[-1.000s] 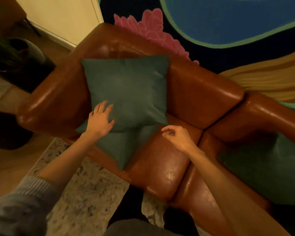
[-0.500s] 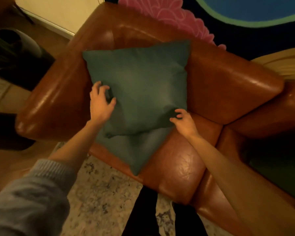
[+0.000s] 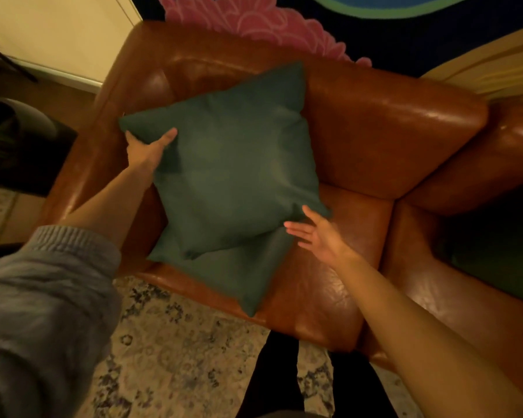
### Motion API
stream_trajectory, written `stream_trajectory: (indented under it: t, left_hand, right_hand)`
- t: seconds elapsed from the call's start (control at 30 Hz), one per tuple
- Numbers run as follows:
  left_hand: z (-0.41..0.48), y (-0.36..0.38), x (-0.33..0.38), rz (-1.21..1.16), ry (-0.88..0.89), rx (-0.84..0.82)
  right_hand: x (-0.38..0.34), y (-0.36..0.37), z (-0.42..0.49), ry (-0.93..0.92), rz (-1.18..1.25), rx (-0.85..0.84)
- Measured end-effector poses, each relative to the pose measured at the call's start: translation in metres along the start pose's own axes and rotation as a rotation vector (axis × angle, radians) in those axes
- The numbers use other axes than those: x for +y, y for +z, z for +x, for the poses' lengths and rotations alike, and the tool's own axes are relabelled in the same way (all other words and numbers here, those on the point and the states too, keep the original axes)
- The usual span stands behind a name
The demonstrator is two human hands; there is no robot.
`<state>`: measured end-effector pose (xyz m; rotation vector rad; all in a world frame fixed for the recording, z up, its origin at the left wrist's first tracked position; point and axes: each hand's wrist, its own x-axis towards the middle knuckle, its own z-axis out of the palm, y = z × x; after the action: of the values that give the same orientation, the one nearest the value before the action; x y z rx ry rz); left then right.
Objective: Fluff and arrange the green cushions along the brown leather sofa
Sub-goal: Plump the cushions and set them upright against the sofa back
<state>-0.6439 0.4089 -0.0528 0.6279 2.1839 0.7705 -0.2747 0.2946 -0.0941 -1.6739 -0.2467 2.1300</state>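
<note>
The brown leather sofa [image 3: 390,140] fills the frame, its corner seat nearest the viewer and its backrest against a painted wall; a patterned rug [image 3: 175,342] lies on the floor in front of it. At the far right edge, a third green cushion [image 3: 501,254] lies in shadow on the next seat, well apart from the others; its condition cannot be judged.

In the corner seat, the upper cushion [image 3: 236,164] leans tilted against the backrest and arm, resting on the lower cushion [image 3: 242,276], which lies flat on the seat with one corner overhanging the front edge.

Compared with half a second ago, the upper cushion stands higher and has rotated, its top-right corner now reaching the crest of the backrest; the left hand [image 3: 147,147] has moved from the cushion's face up to its upper-left corner, where it is closed on the edge, thumb on the front and fingers behind; the right hand [image 3: 320,233], previously pinching the lower-right corner, is now released, palm open and fingers spread, just beside that corner and possibly brushing it.

Judgement: the step in hand is the seating of the upper cushion; it appears plump and roughly placed, though held in position by one hand only. The lower cushion remains flat and unarranged; the task looks to be at an early-to-middle stage.
</note>
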Motion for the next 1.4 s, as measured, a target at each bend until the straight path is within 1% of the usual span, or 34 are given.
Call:
stream_trajectory:
  t: [0.07,0.13,0.23,0.37,0.47,0.53,0.6,0.63,0.67,0.73,0.8,0.87,0.93,1.0,1.03,1.07,1.13,1.17,1.2,1.23,1.27,1.4]
  left_hand:
    - [0.003,-0.008,0.002,-0.101,-0.053,0.016]
    - [0.007,-0.018,0.007,-0.158,-0.108,0.03]
    - [0.006,-0.034,0.012,-0.137,-0.141,0.003]
    - [-0.01,-0.04,0.017,-0.08,-0.11,-0.066]
    - [-0.034,-0.041,0.019,-0.155,-0.032,-0.061]
    - [-0.053,-0.039,0.021,-0.326,0.018,-0.163]
    - [-0.073,-0.036,0.021,-0.488,0.075,-0.275]
    - [-0.086,-0.033,0.022,-0.506,0.116,-0.297]
    - [-0.098,-0.029,0.022,-0.487,0.161,-0.31]
    - [-0.128,-0.021,0.022,-0.448,0.25,-0.333]
    - [-0.157,-0.016,0.023,-0.466,0.3,-0.326]
    - [-0.173,-0.016,0.022,-0.505,0.326,-0.305]
    - [-0.183,-0.017,0.022,-0.505,0.351,-0.309]
    - [-0.192,-0.014,0.022,-0.47,0.369,-0.341]
    - [-0.197,-0.012,0.024,-0.449,0.378,-0.364]
    - [-0.202,-0.009,0.028,-0.423,0.393,-0.392]
    - [-0.21,-0.001,0.039,-0.37,0.437,-0.439]
    - [-0.213,0.004,0.044,-0.348,0.463,-0.452]
    - [-0.215,0.009,0.049,-0.326,0.488,-0.458]
    - [-0.216,0.014,0.054,-0.309,0.507,-0.458]
    - [-0.219,0.018,0.059,-0.3,0.521,-0.459]
    - [-0.234,0.041,0.072,-0.239,0.594,-0.517]
  right_hand:
    - [-0.009,0.015,0.0,-0.025,0.12,0.002]
    - [-0.014,0.023,0.001,-0.038,0.179,0.049]
    - [-0.014,0.022,0.005,-0.03,0.091,0.106]
    - [-0.01,0.005,0.011,-0.013,-0.05,0.197]
    - [-0.01,-0.014,0.01,0.063,-0.235,0.221]
    - [-0.013,-0.03,0.004,0.144,-0.475,0.218]
    - [-0.028,-0.044,-0.001,0.149,-0.774,0.207]
    - [-0.041,-0.047,-0.006,0.083,-0.896,0.211]
    - [-0.058,-0.047,-0.012,-0.029,-0.996,0.235]
    - [-0.098,-0.04,-0.036,-0.309,-1.119,0.388]
    - [-0.131,-0.031,-0.062,-0.572,-1.109,0.554]
    - [-0.143,-0.028,-0.084,-0.814,-1.036,0.618]
    - [-0.149,-0.026,-0.102,-1.023,-0.972,0.58]
    - [-0.158,-0.017,-0.11,-1.139,-1.017,0.485]
    - [-0.161,-0.01,-0.11,-1.154,-1.096,0.426]
    - [-0.164,-0.004,-0.11,-1.137,-1.229,0.365]
    - [-0.158,0.008,-0.109,-1.035,-1.506,0.207]
    - [-0.15,0.011,-0.109,-0.964,-1.573,0.133]
    - [-0.141,0.013,-0.111,-0.895,-1.564,0.076]
    - [-0.132,0.015,-0.114,-0.839,-1.504,0.043]
    - [-0.122,0.016,-0.119,-0.819,-1.432,0.042]
    - [-0.1,0.03,-0.132,-0.946,-1.234,0.1]
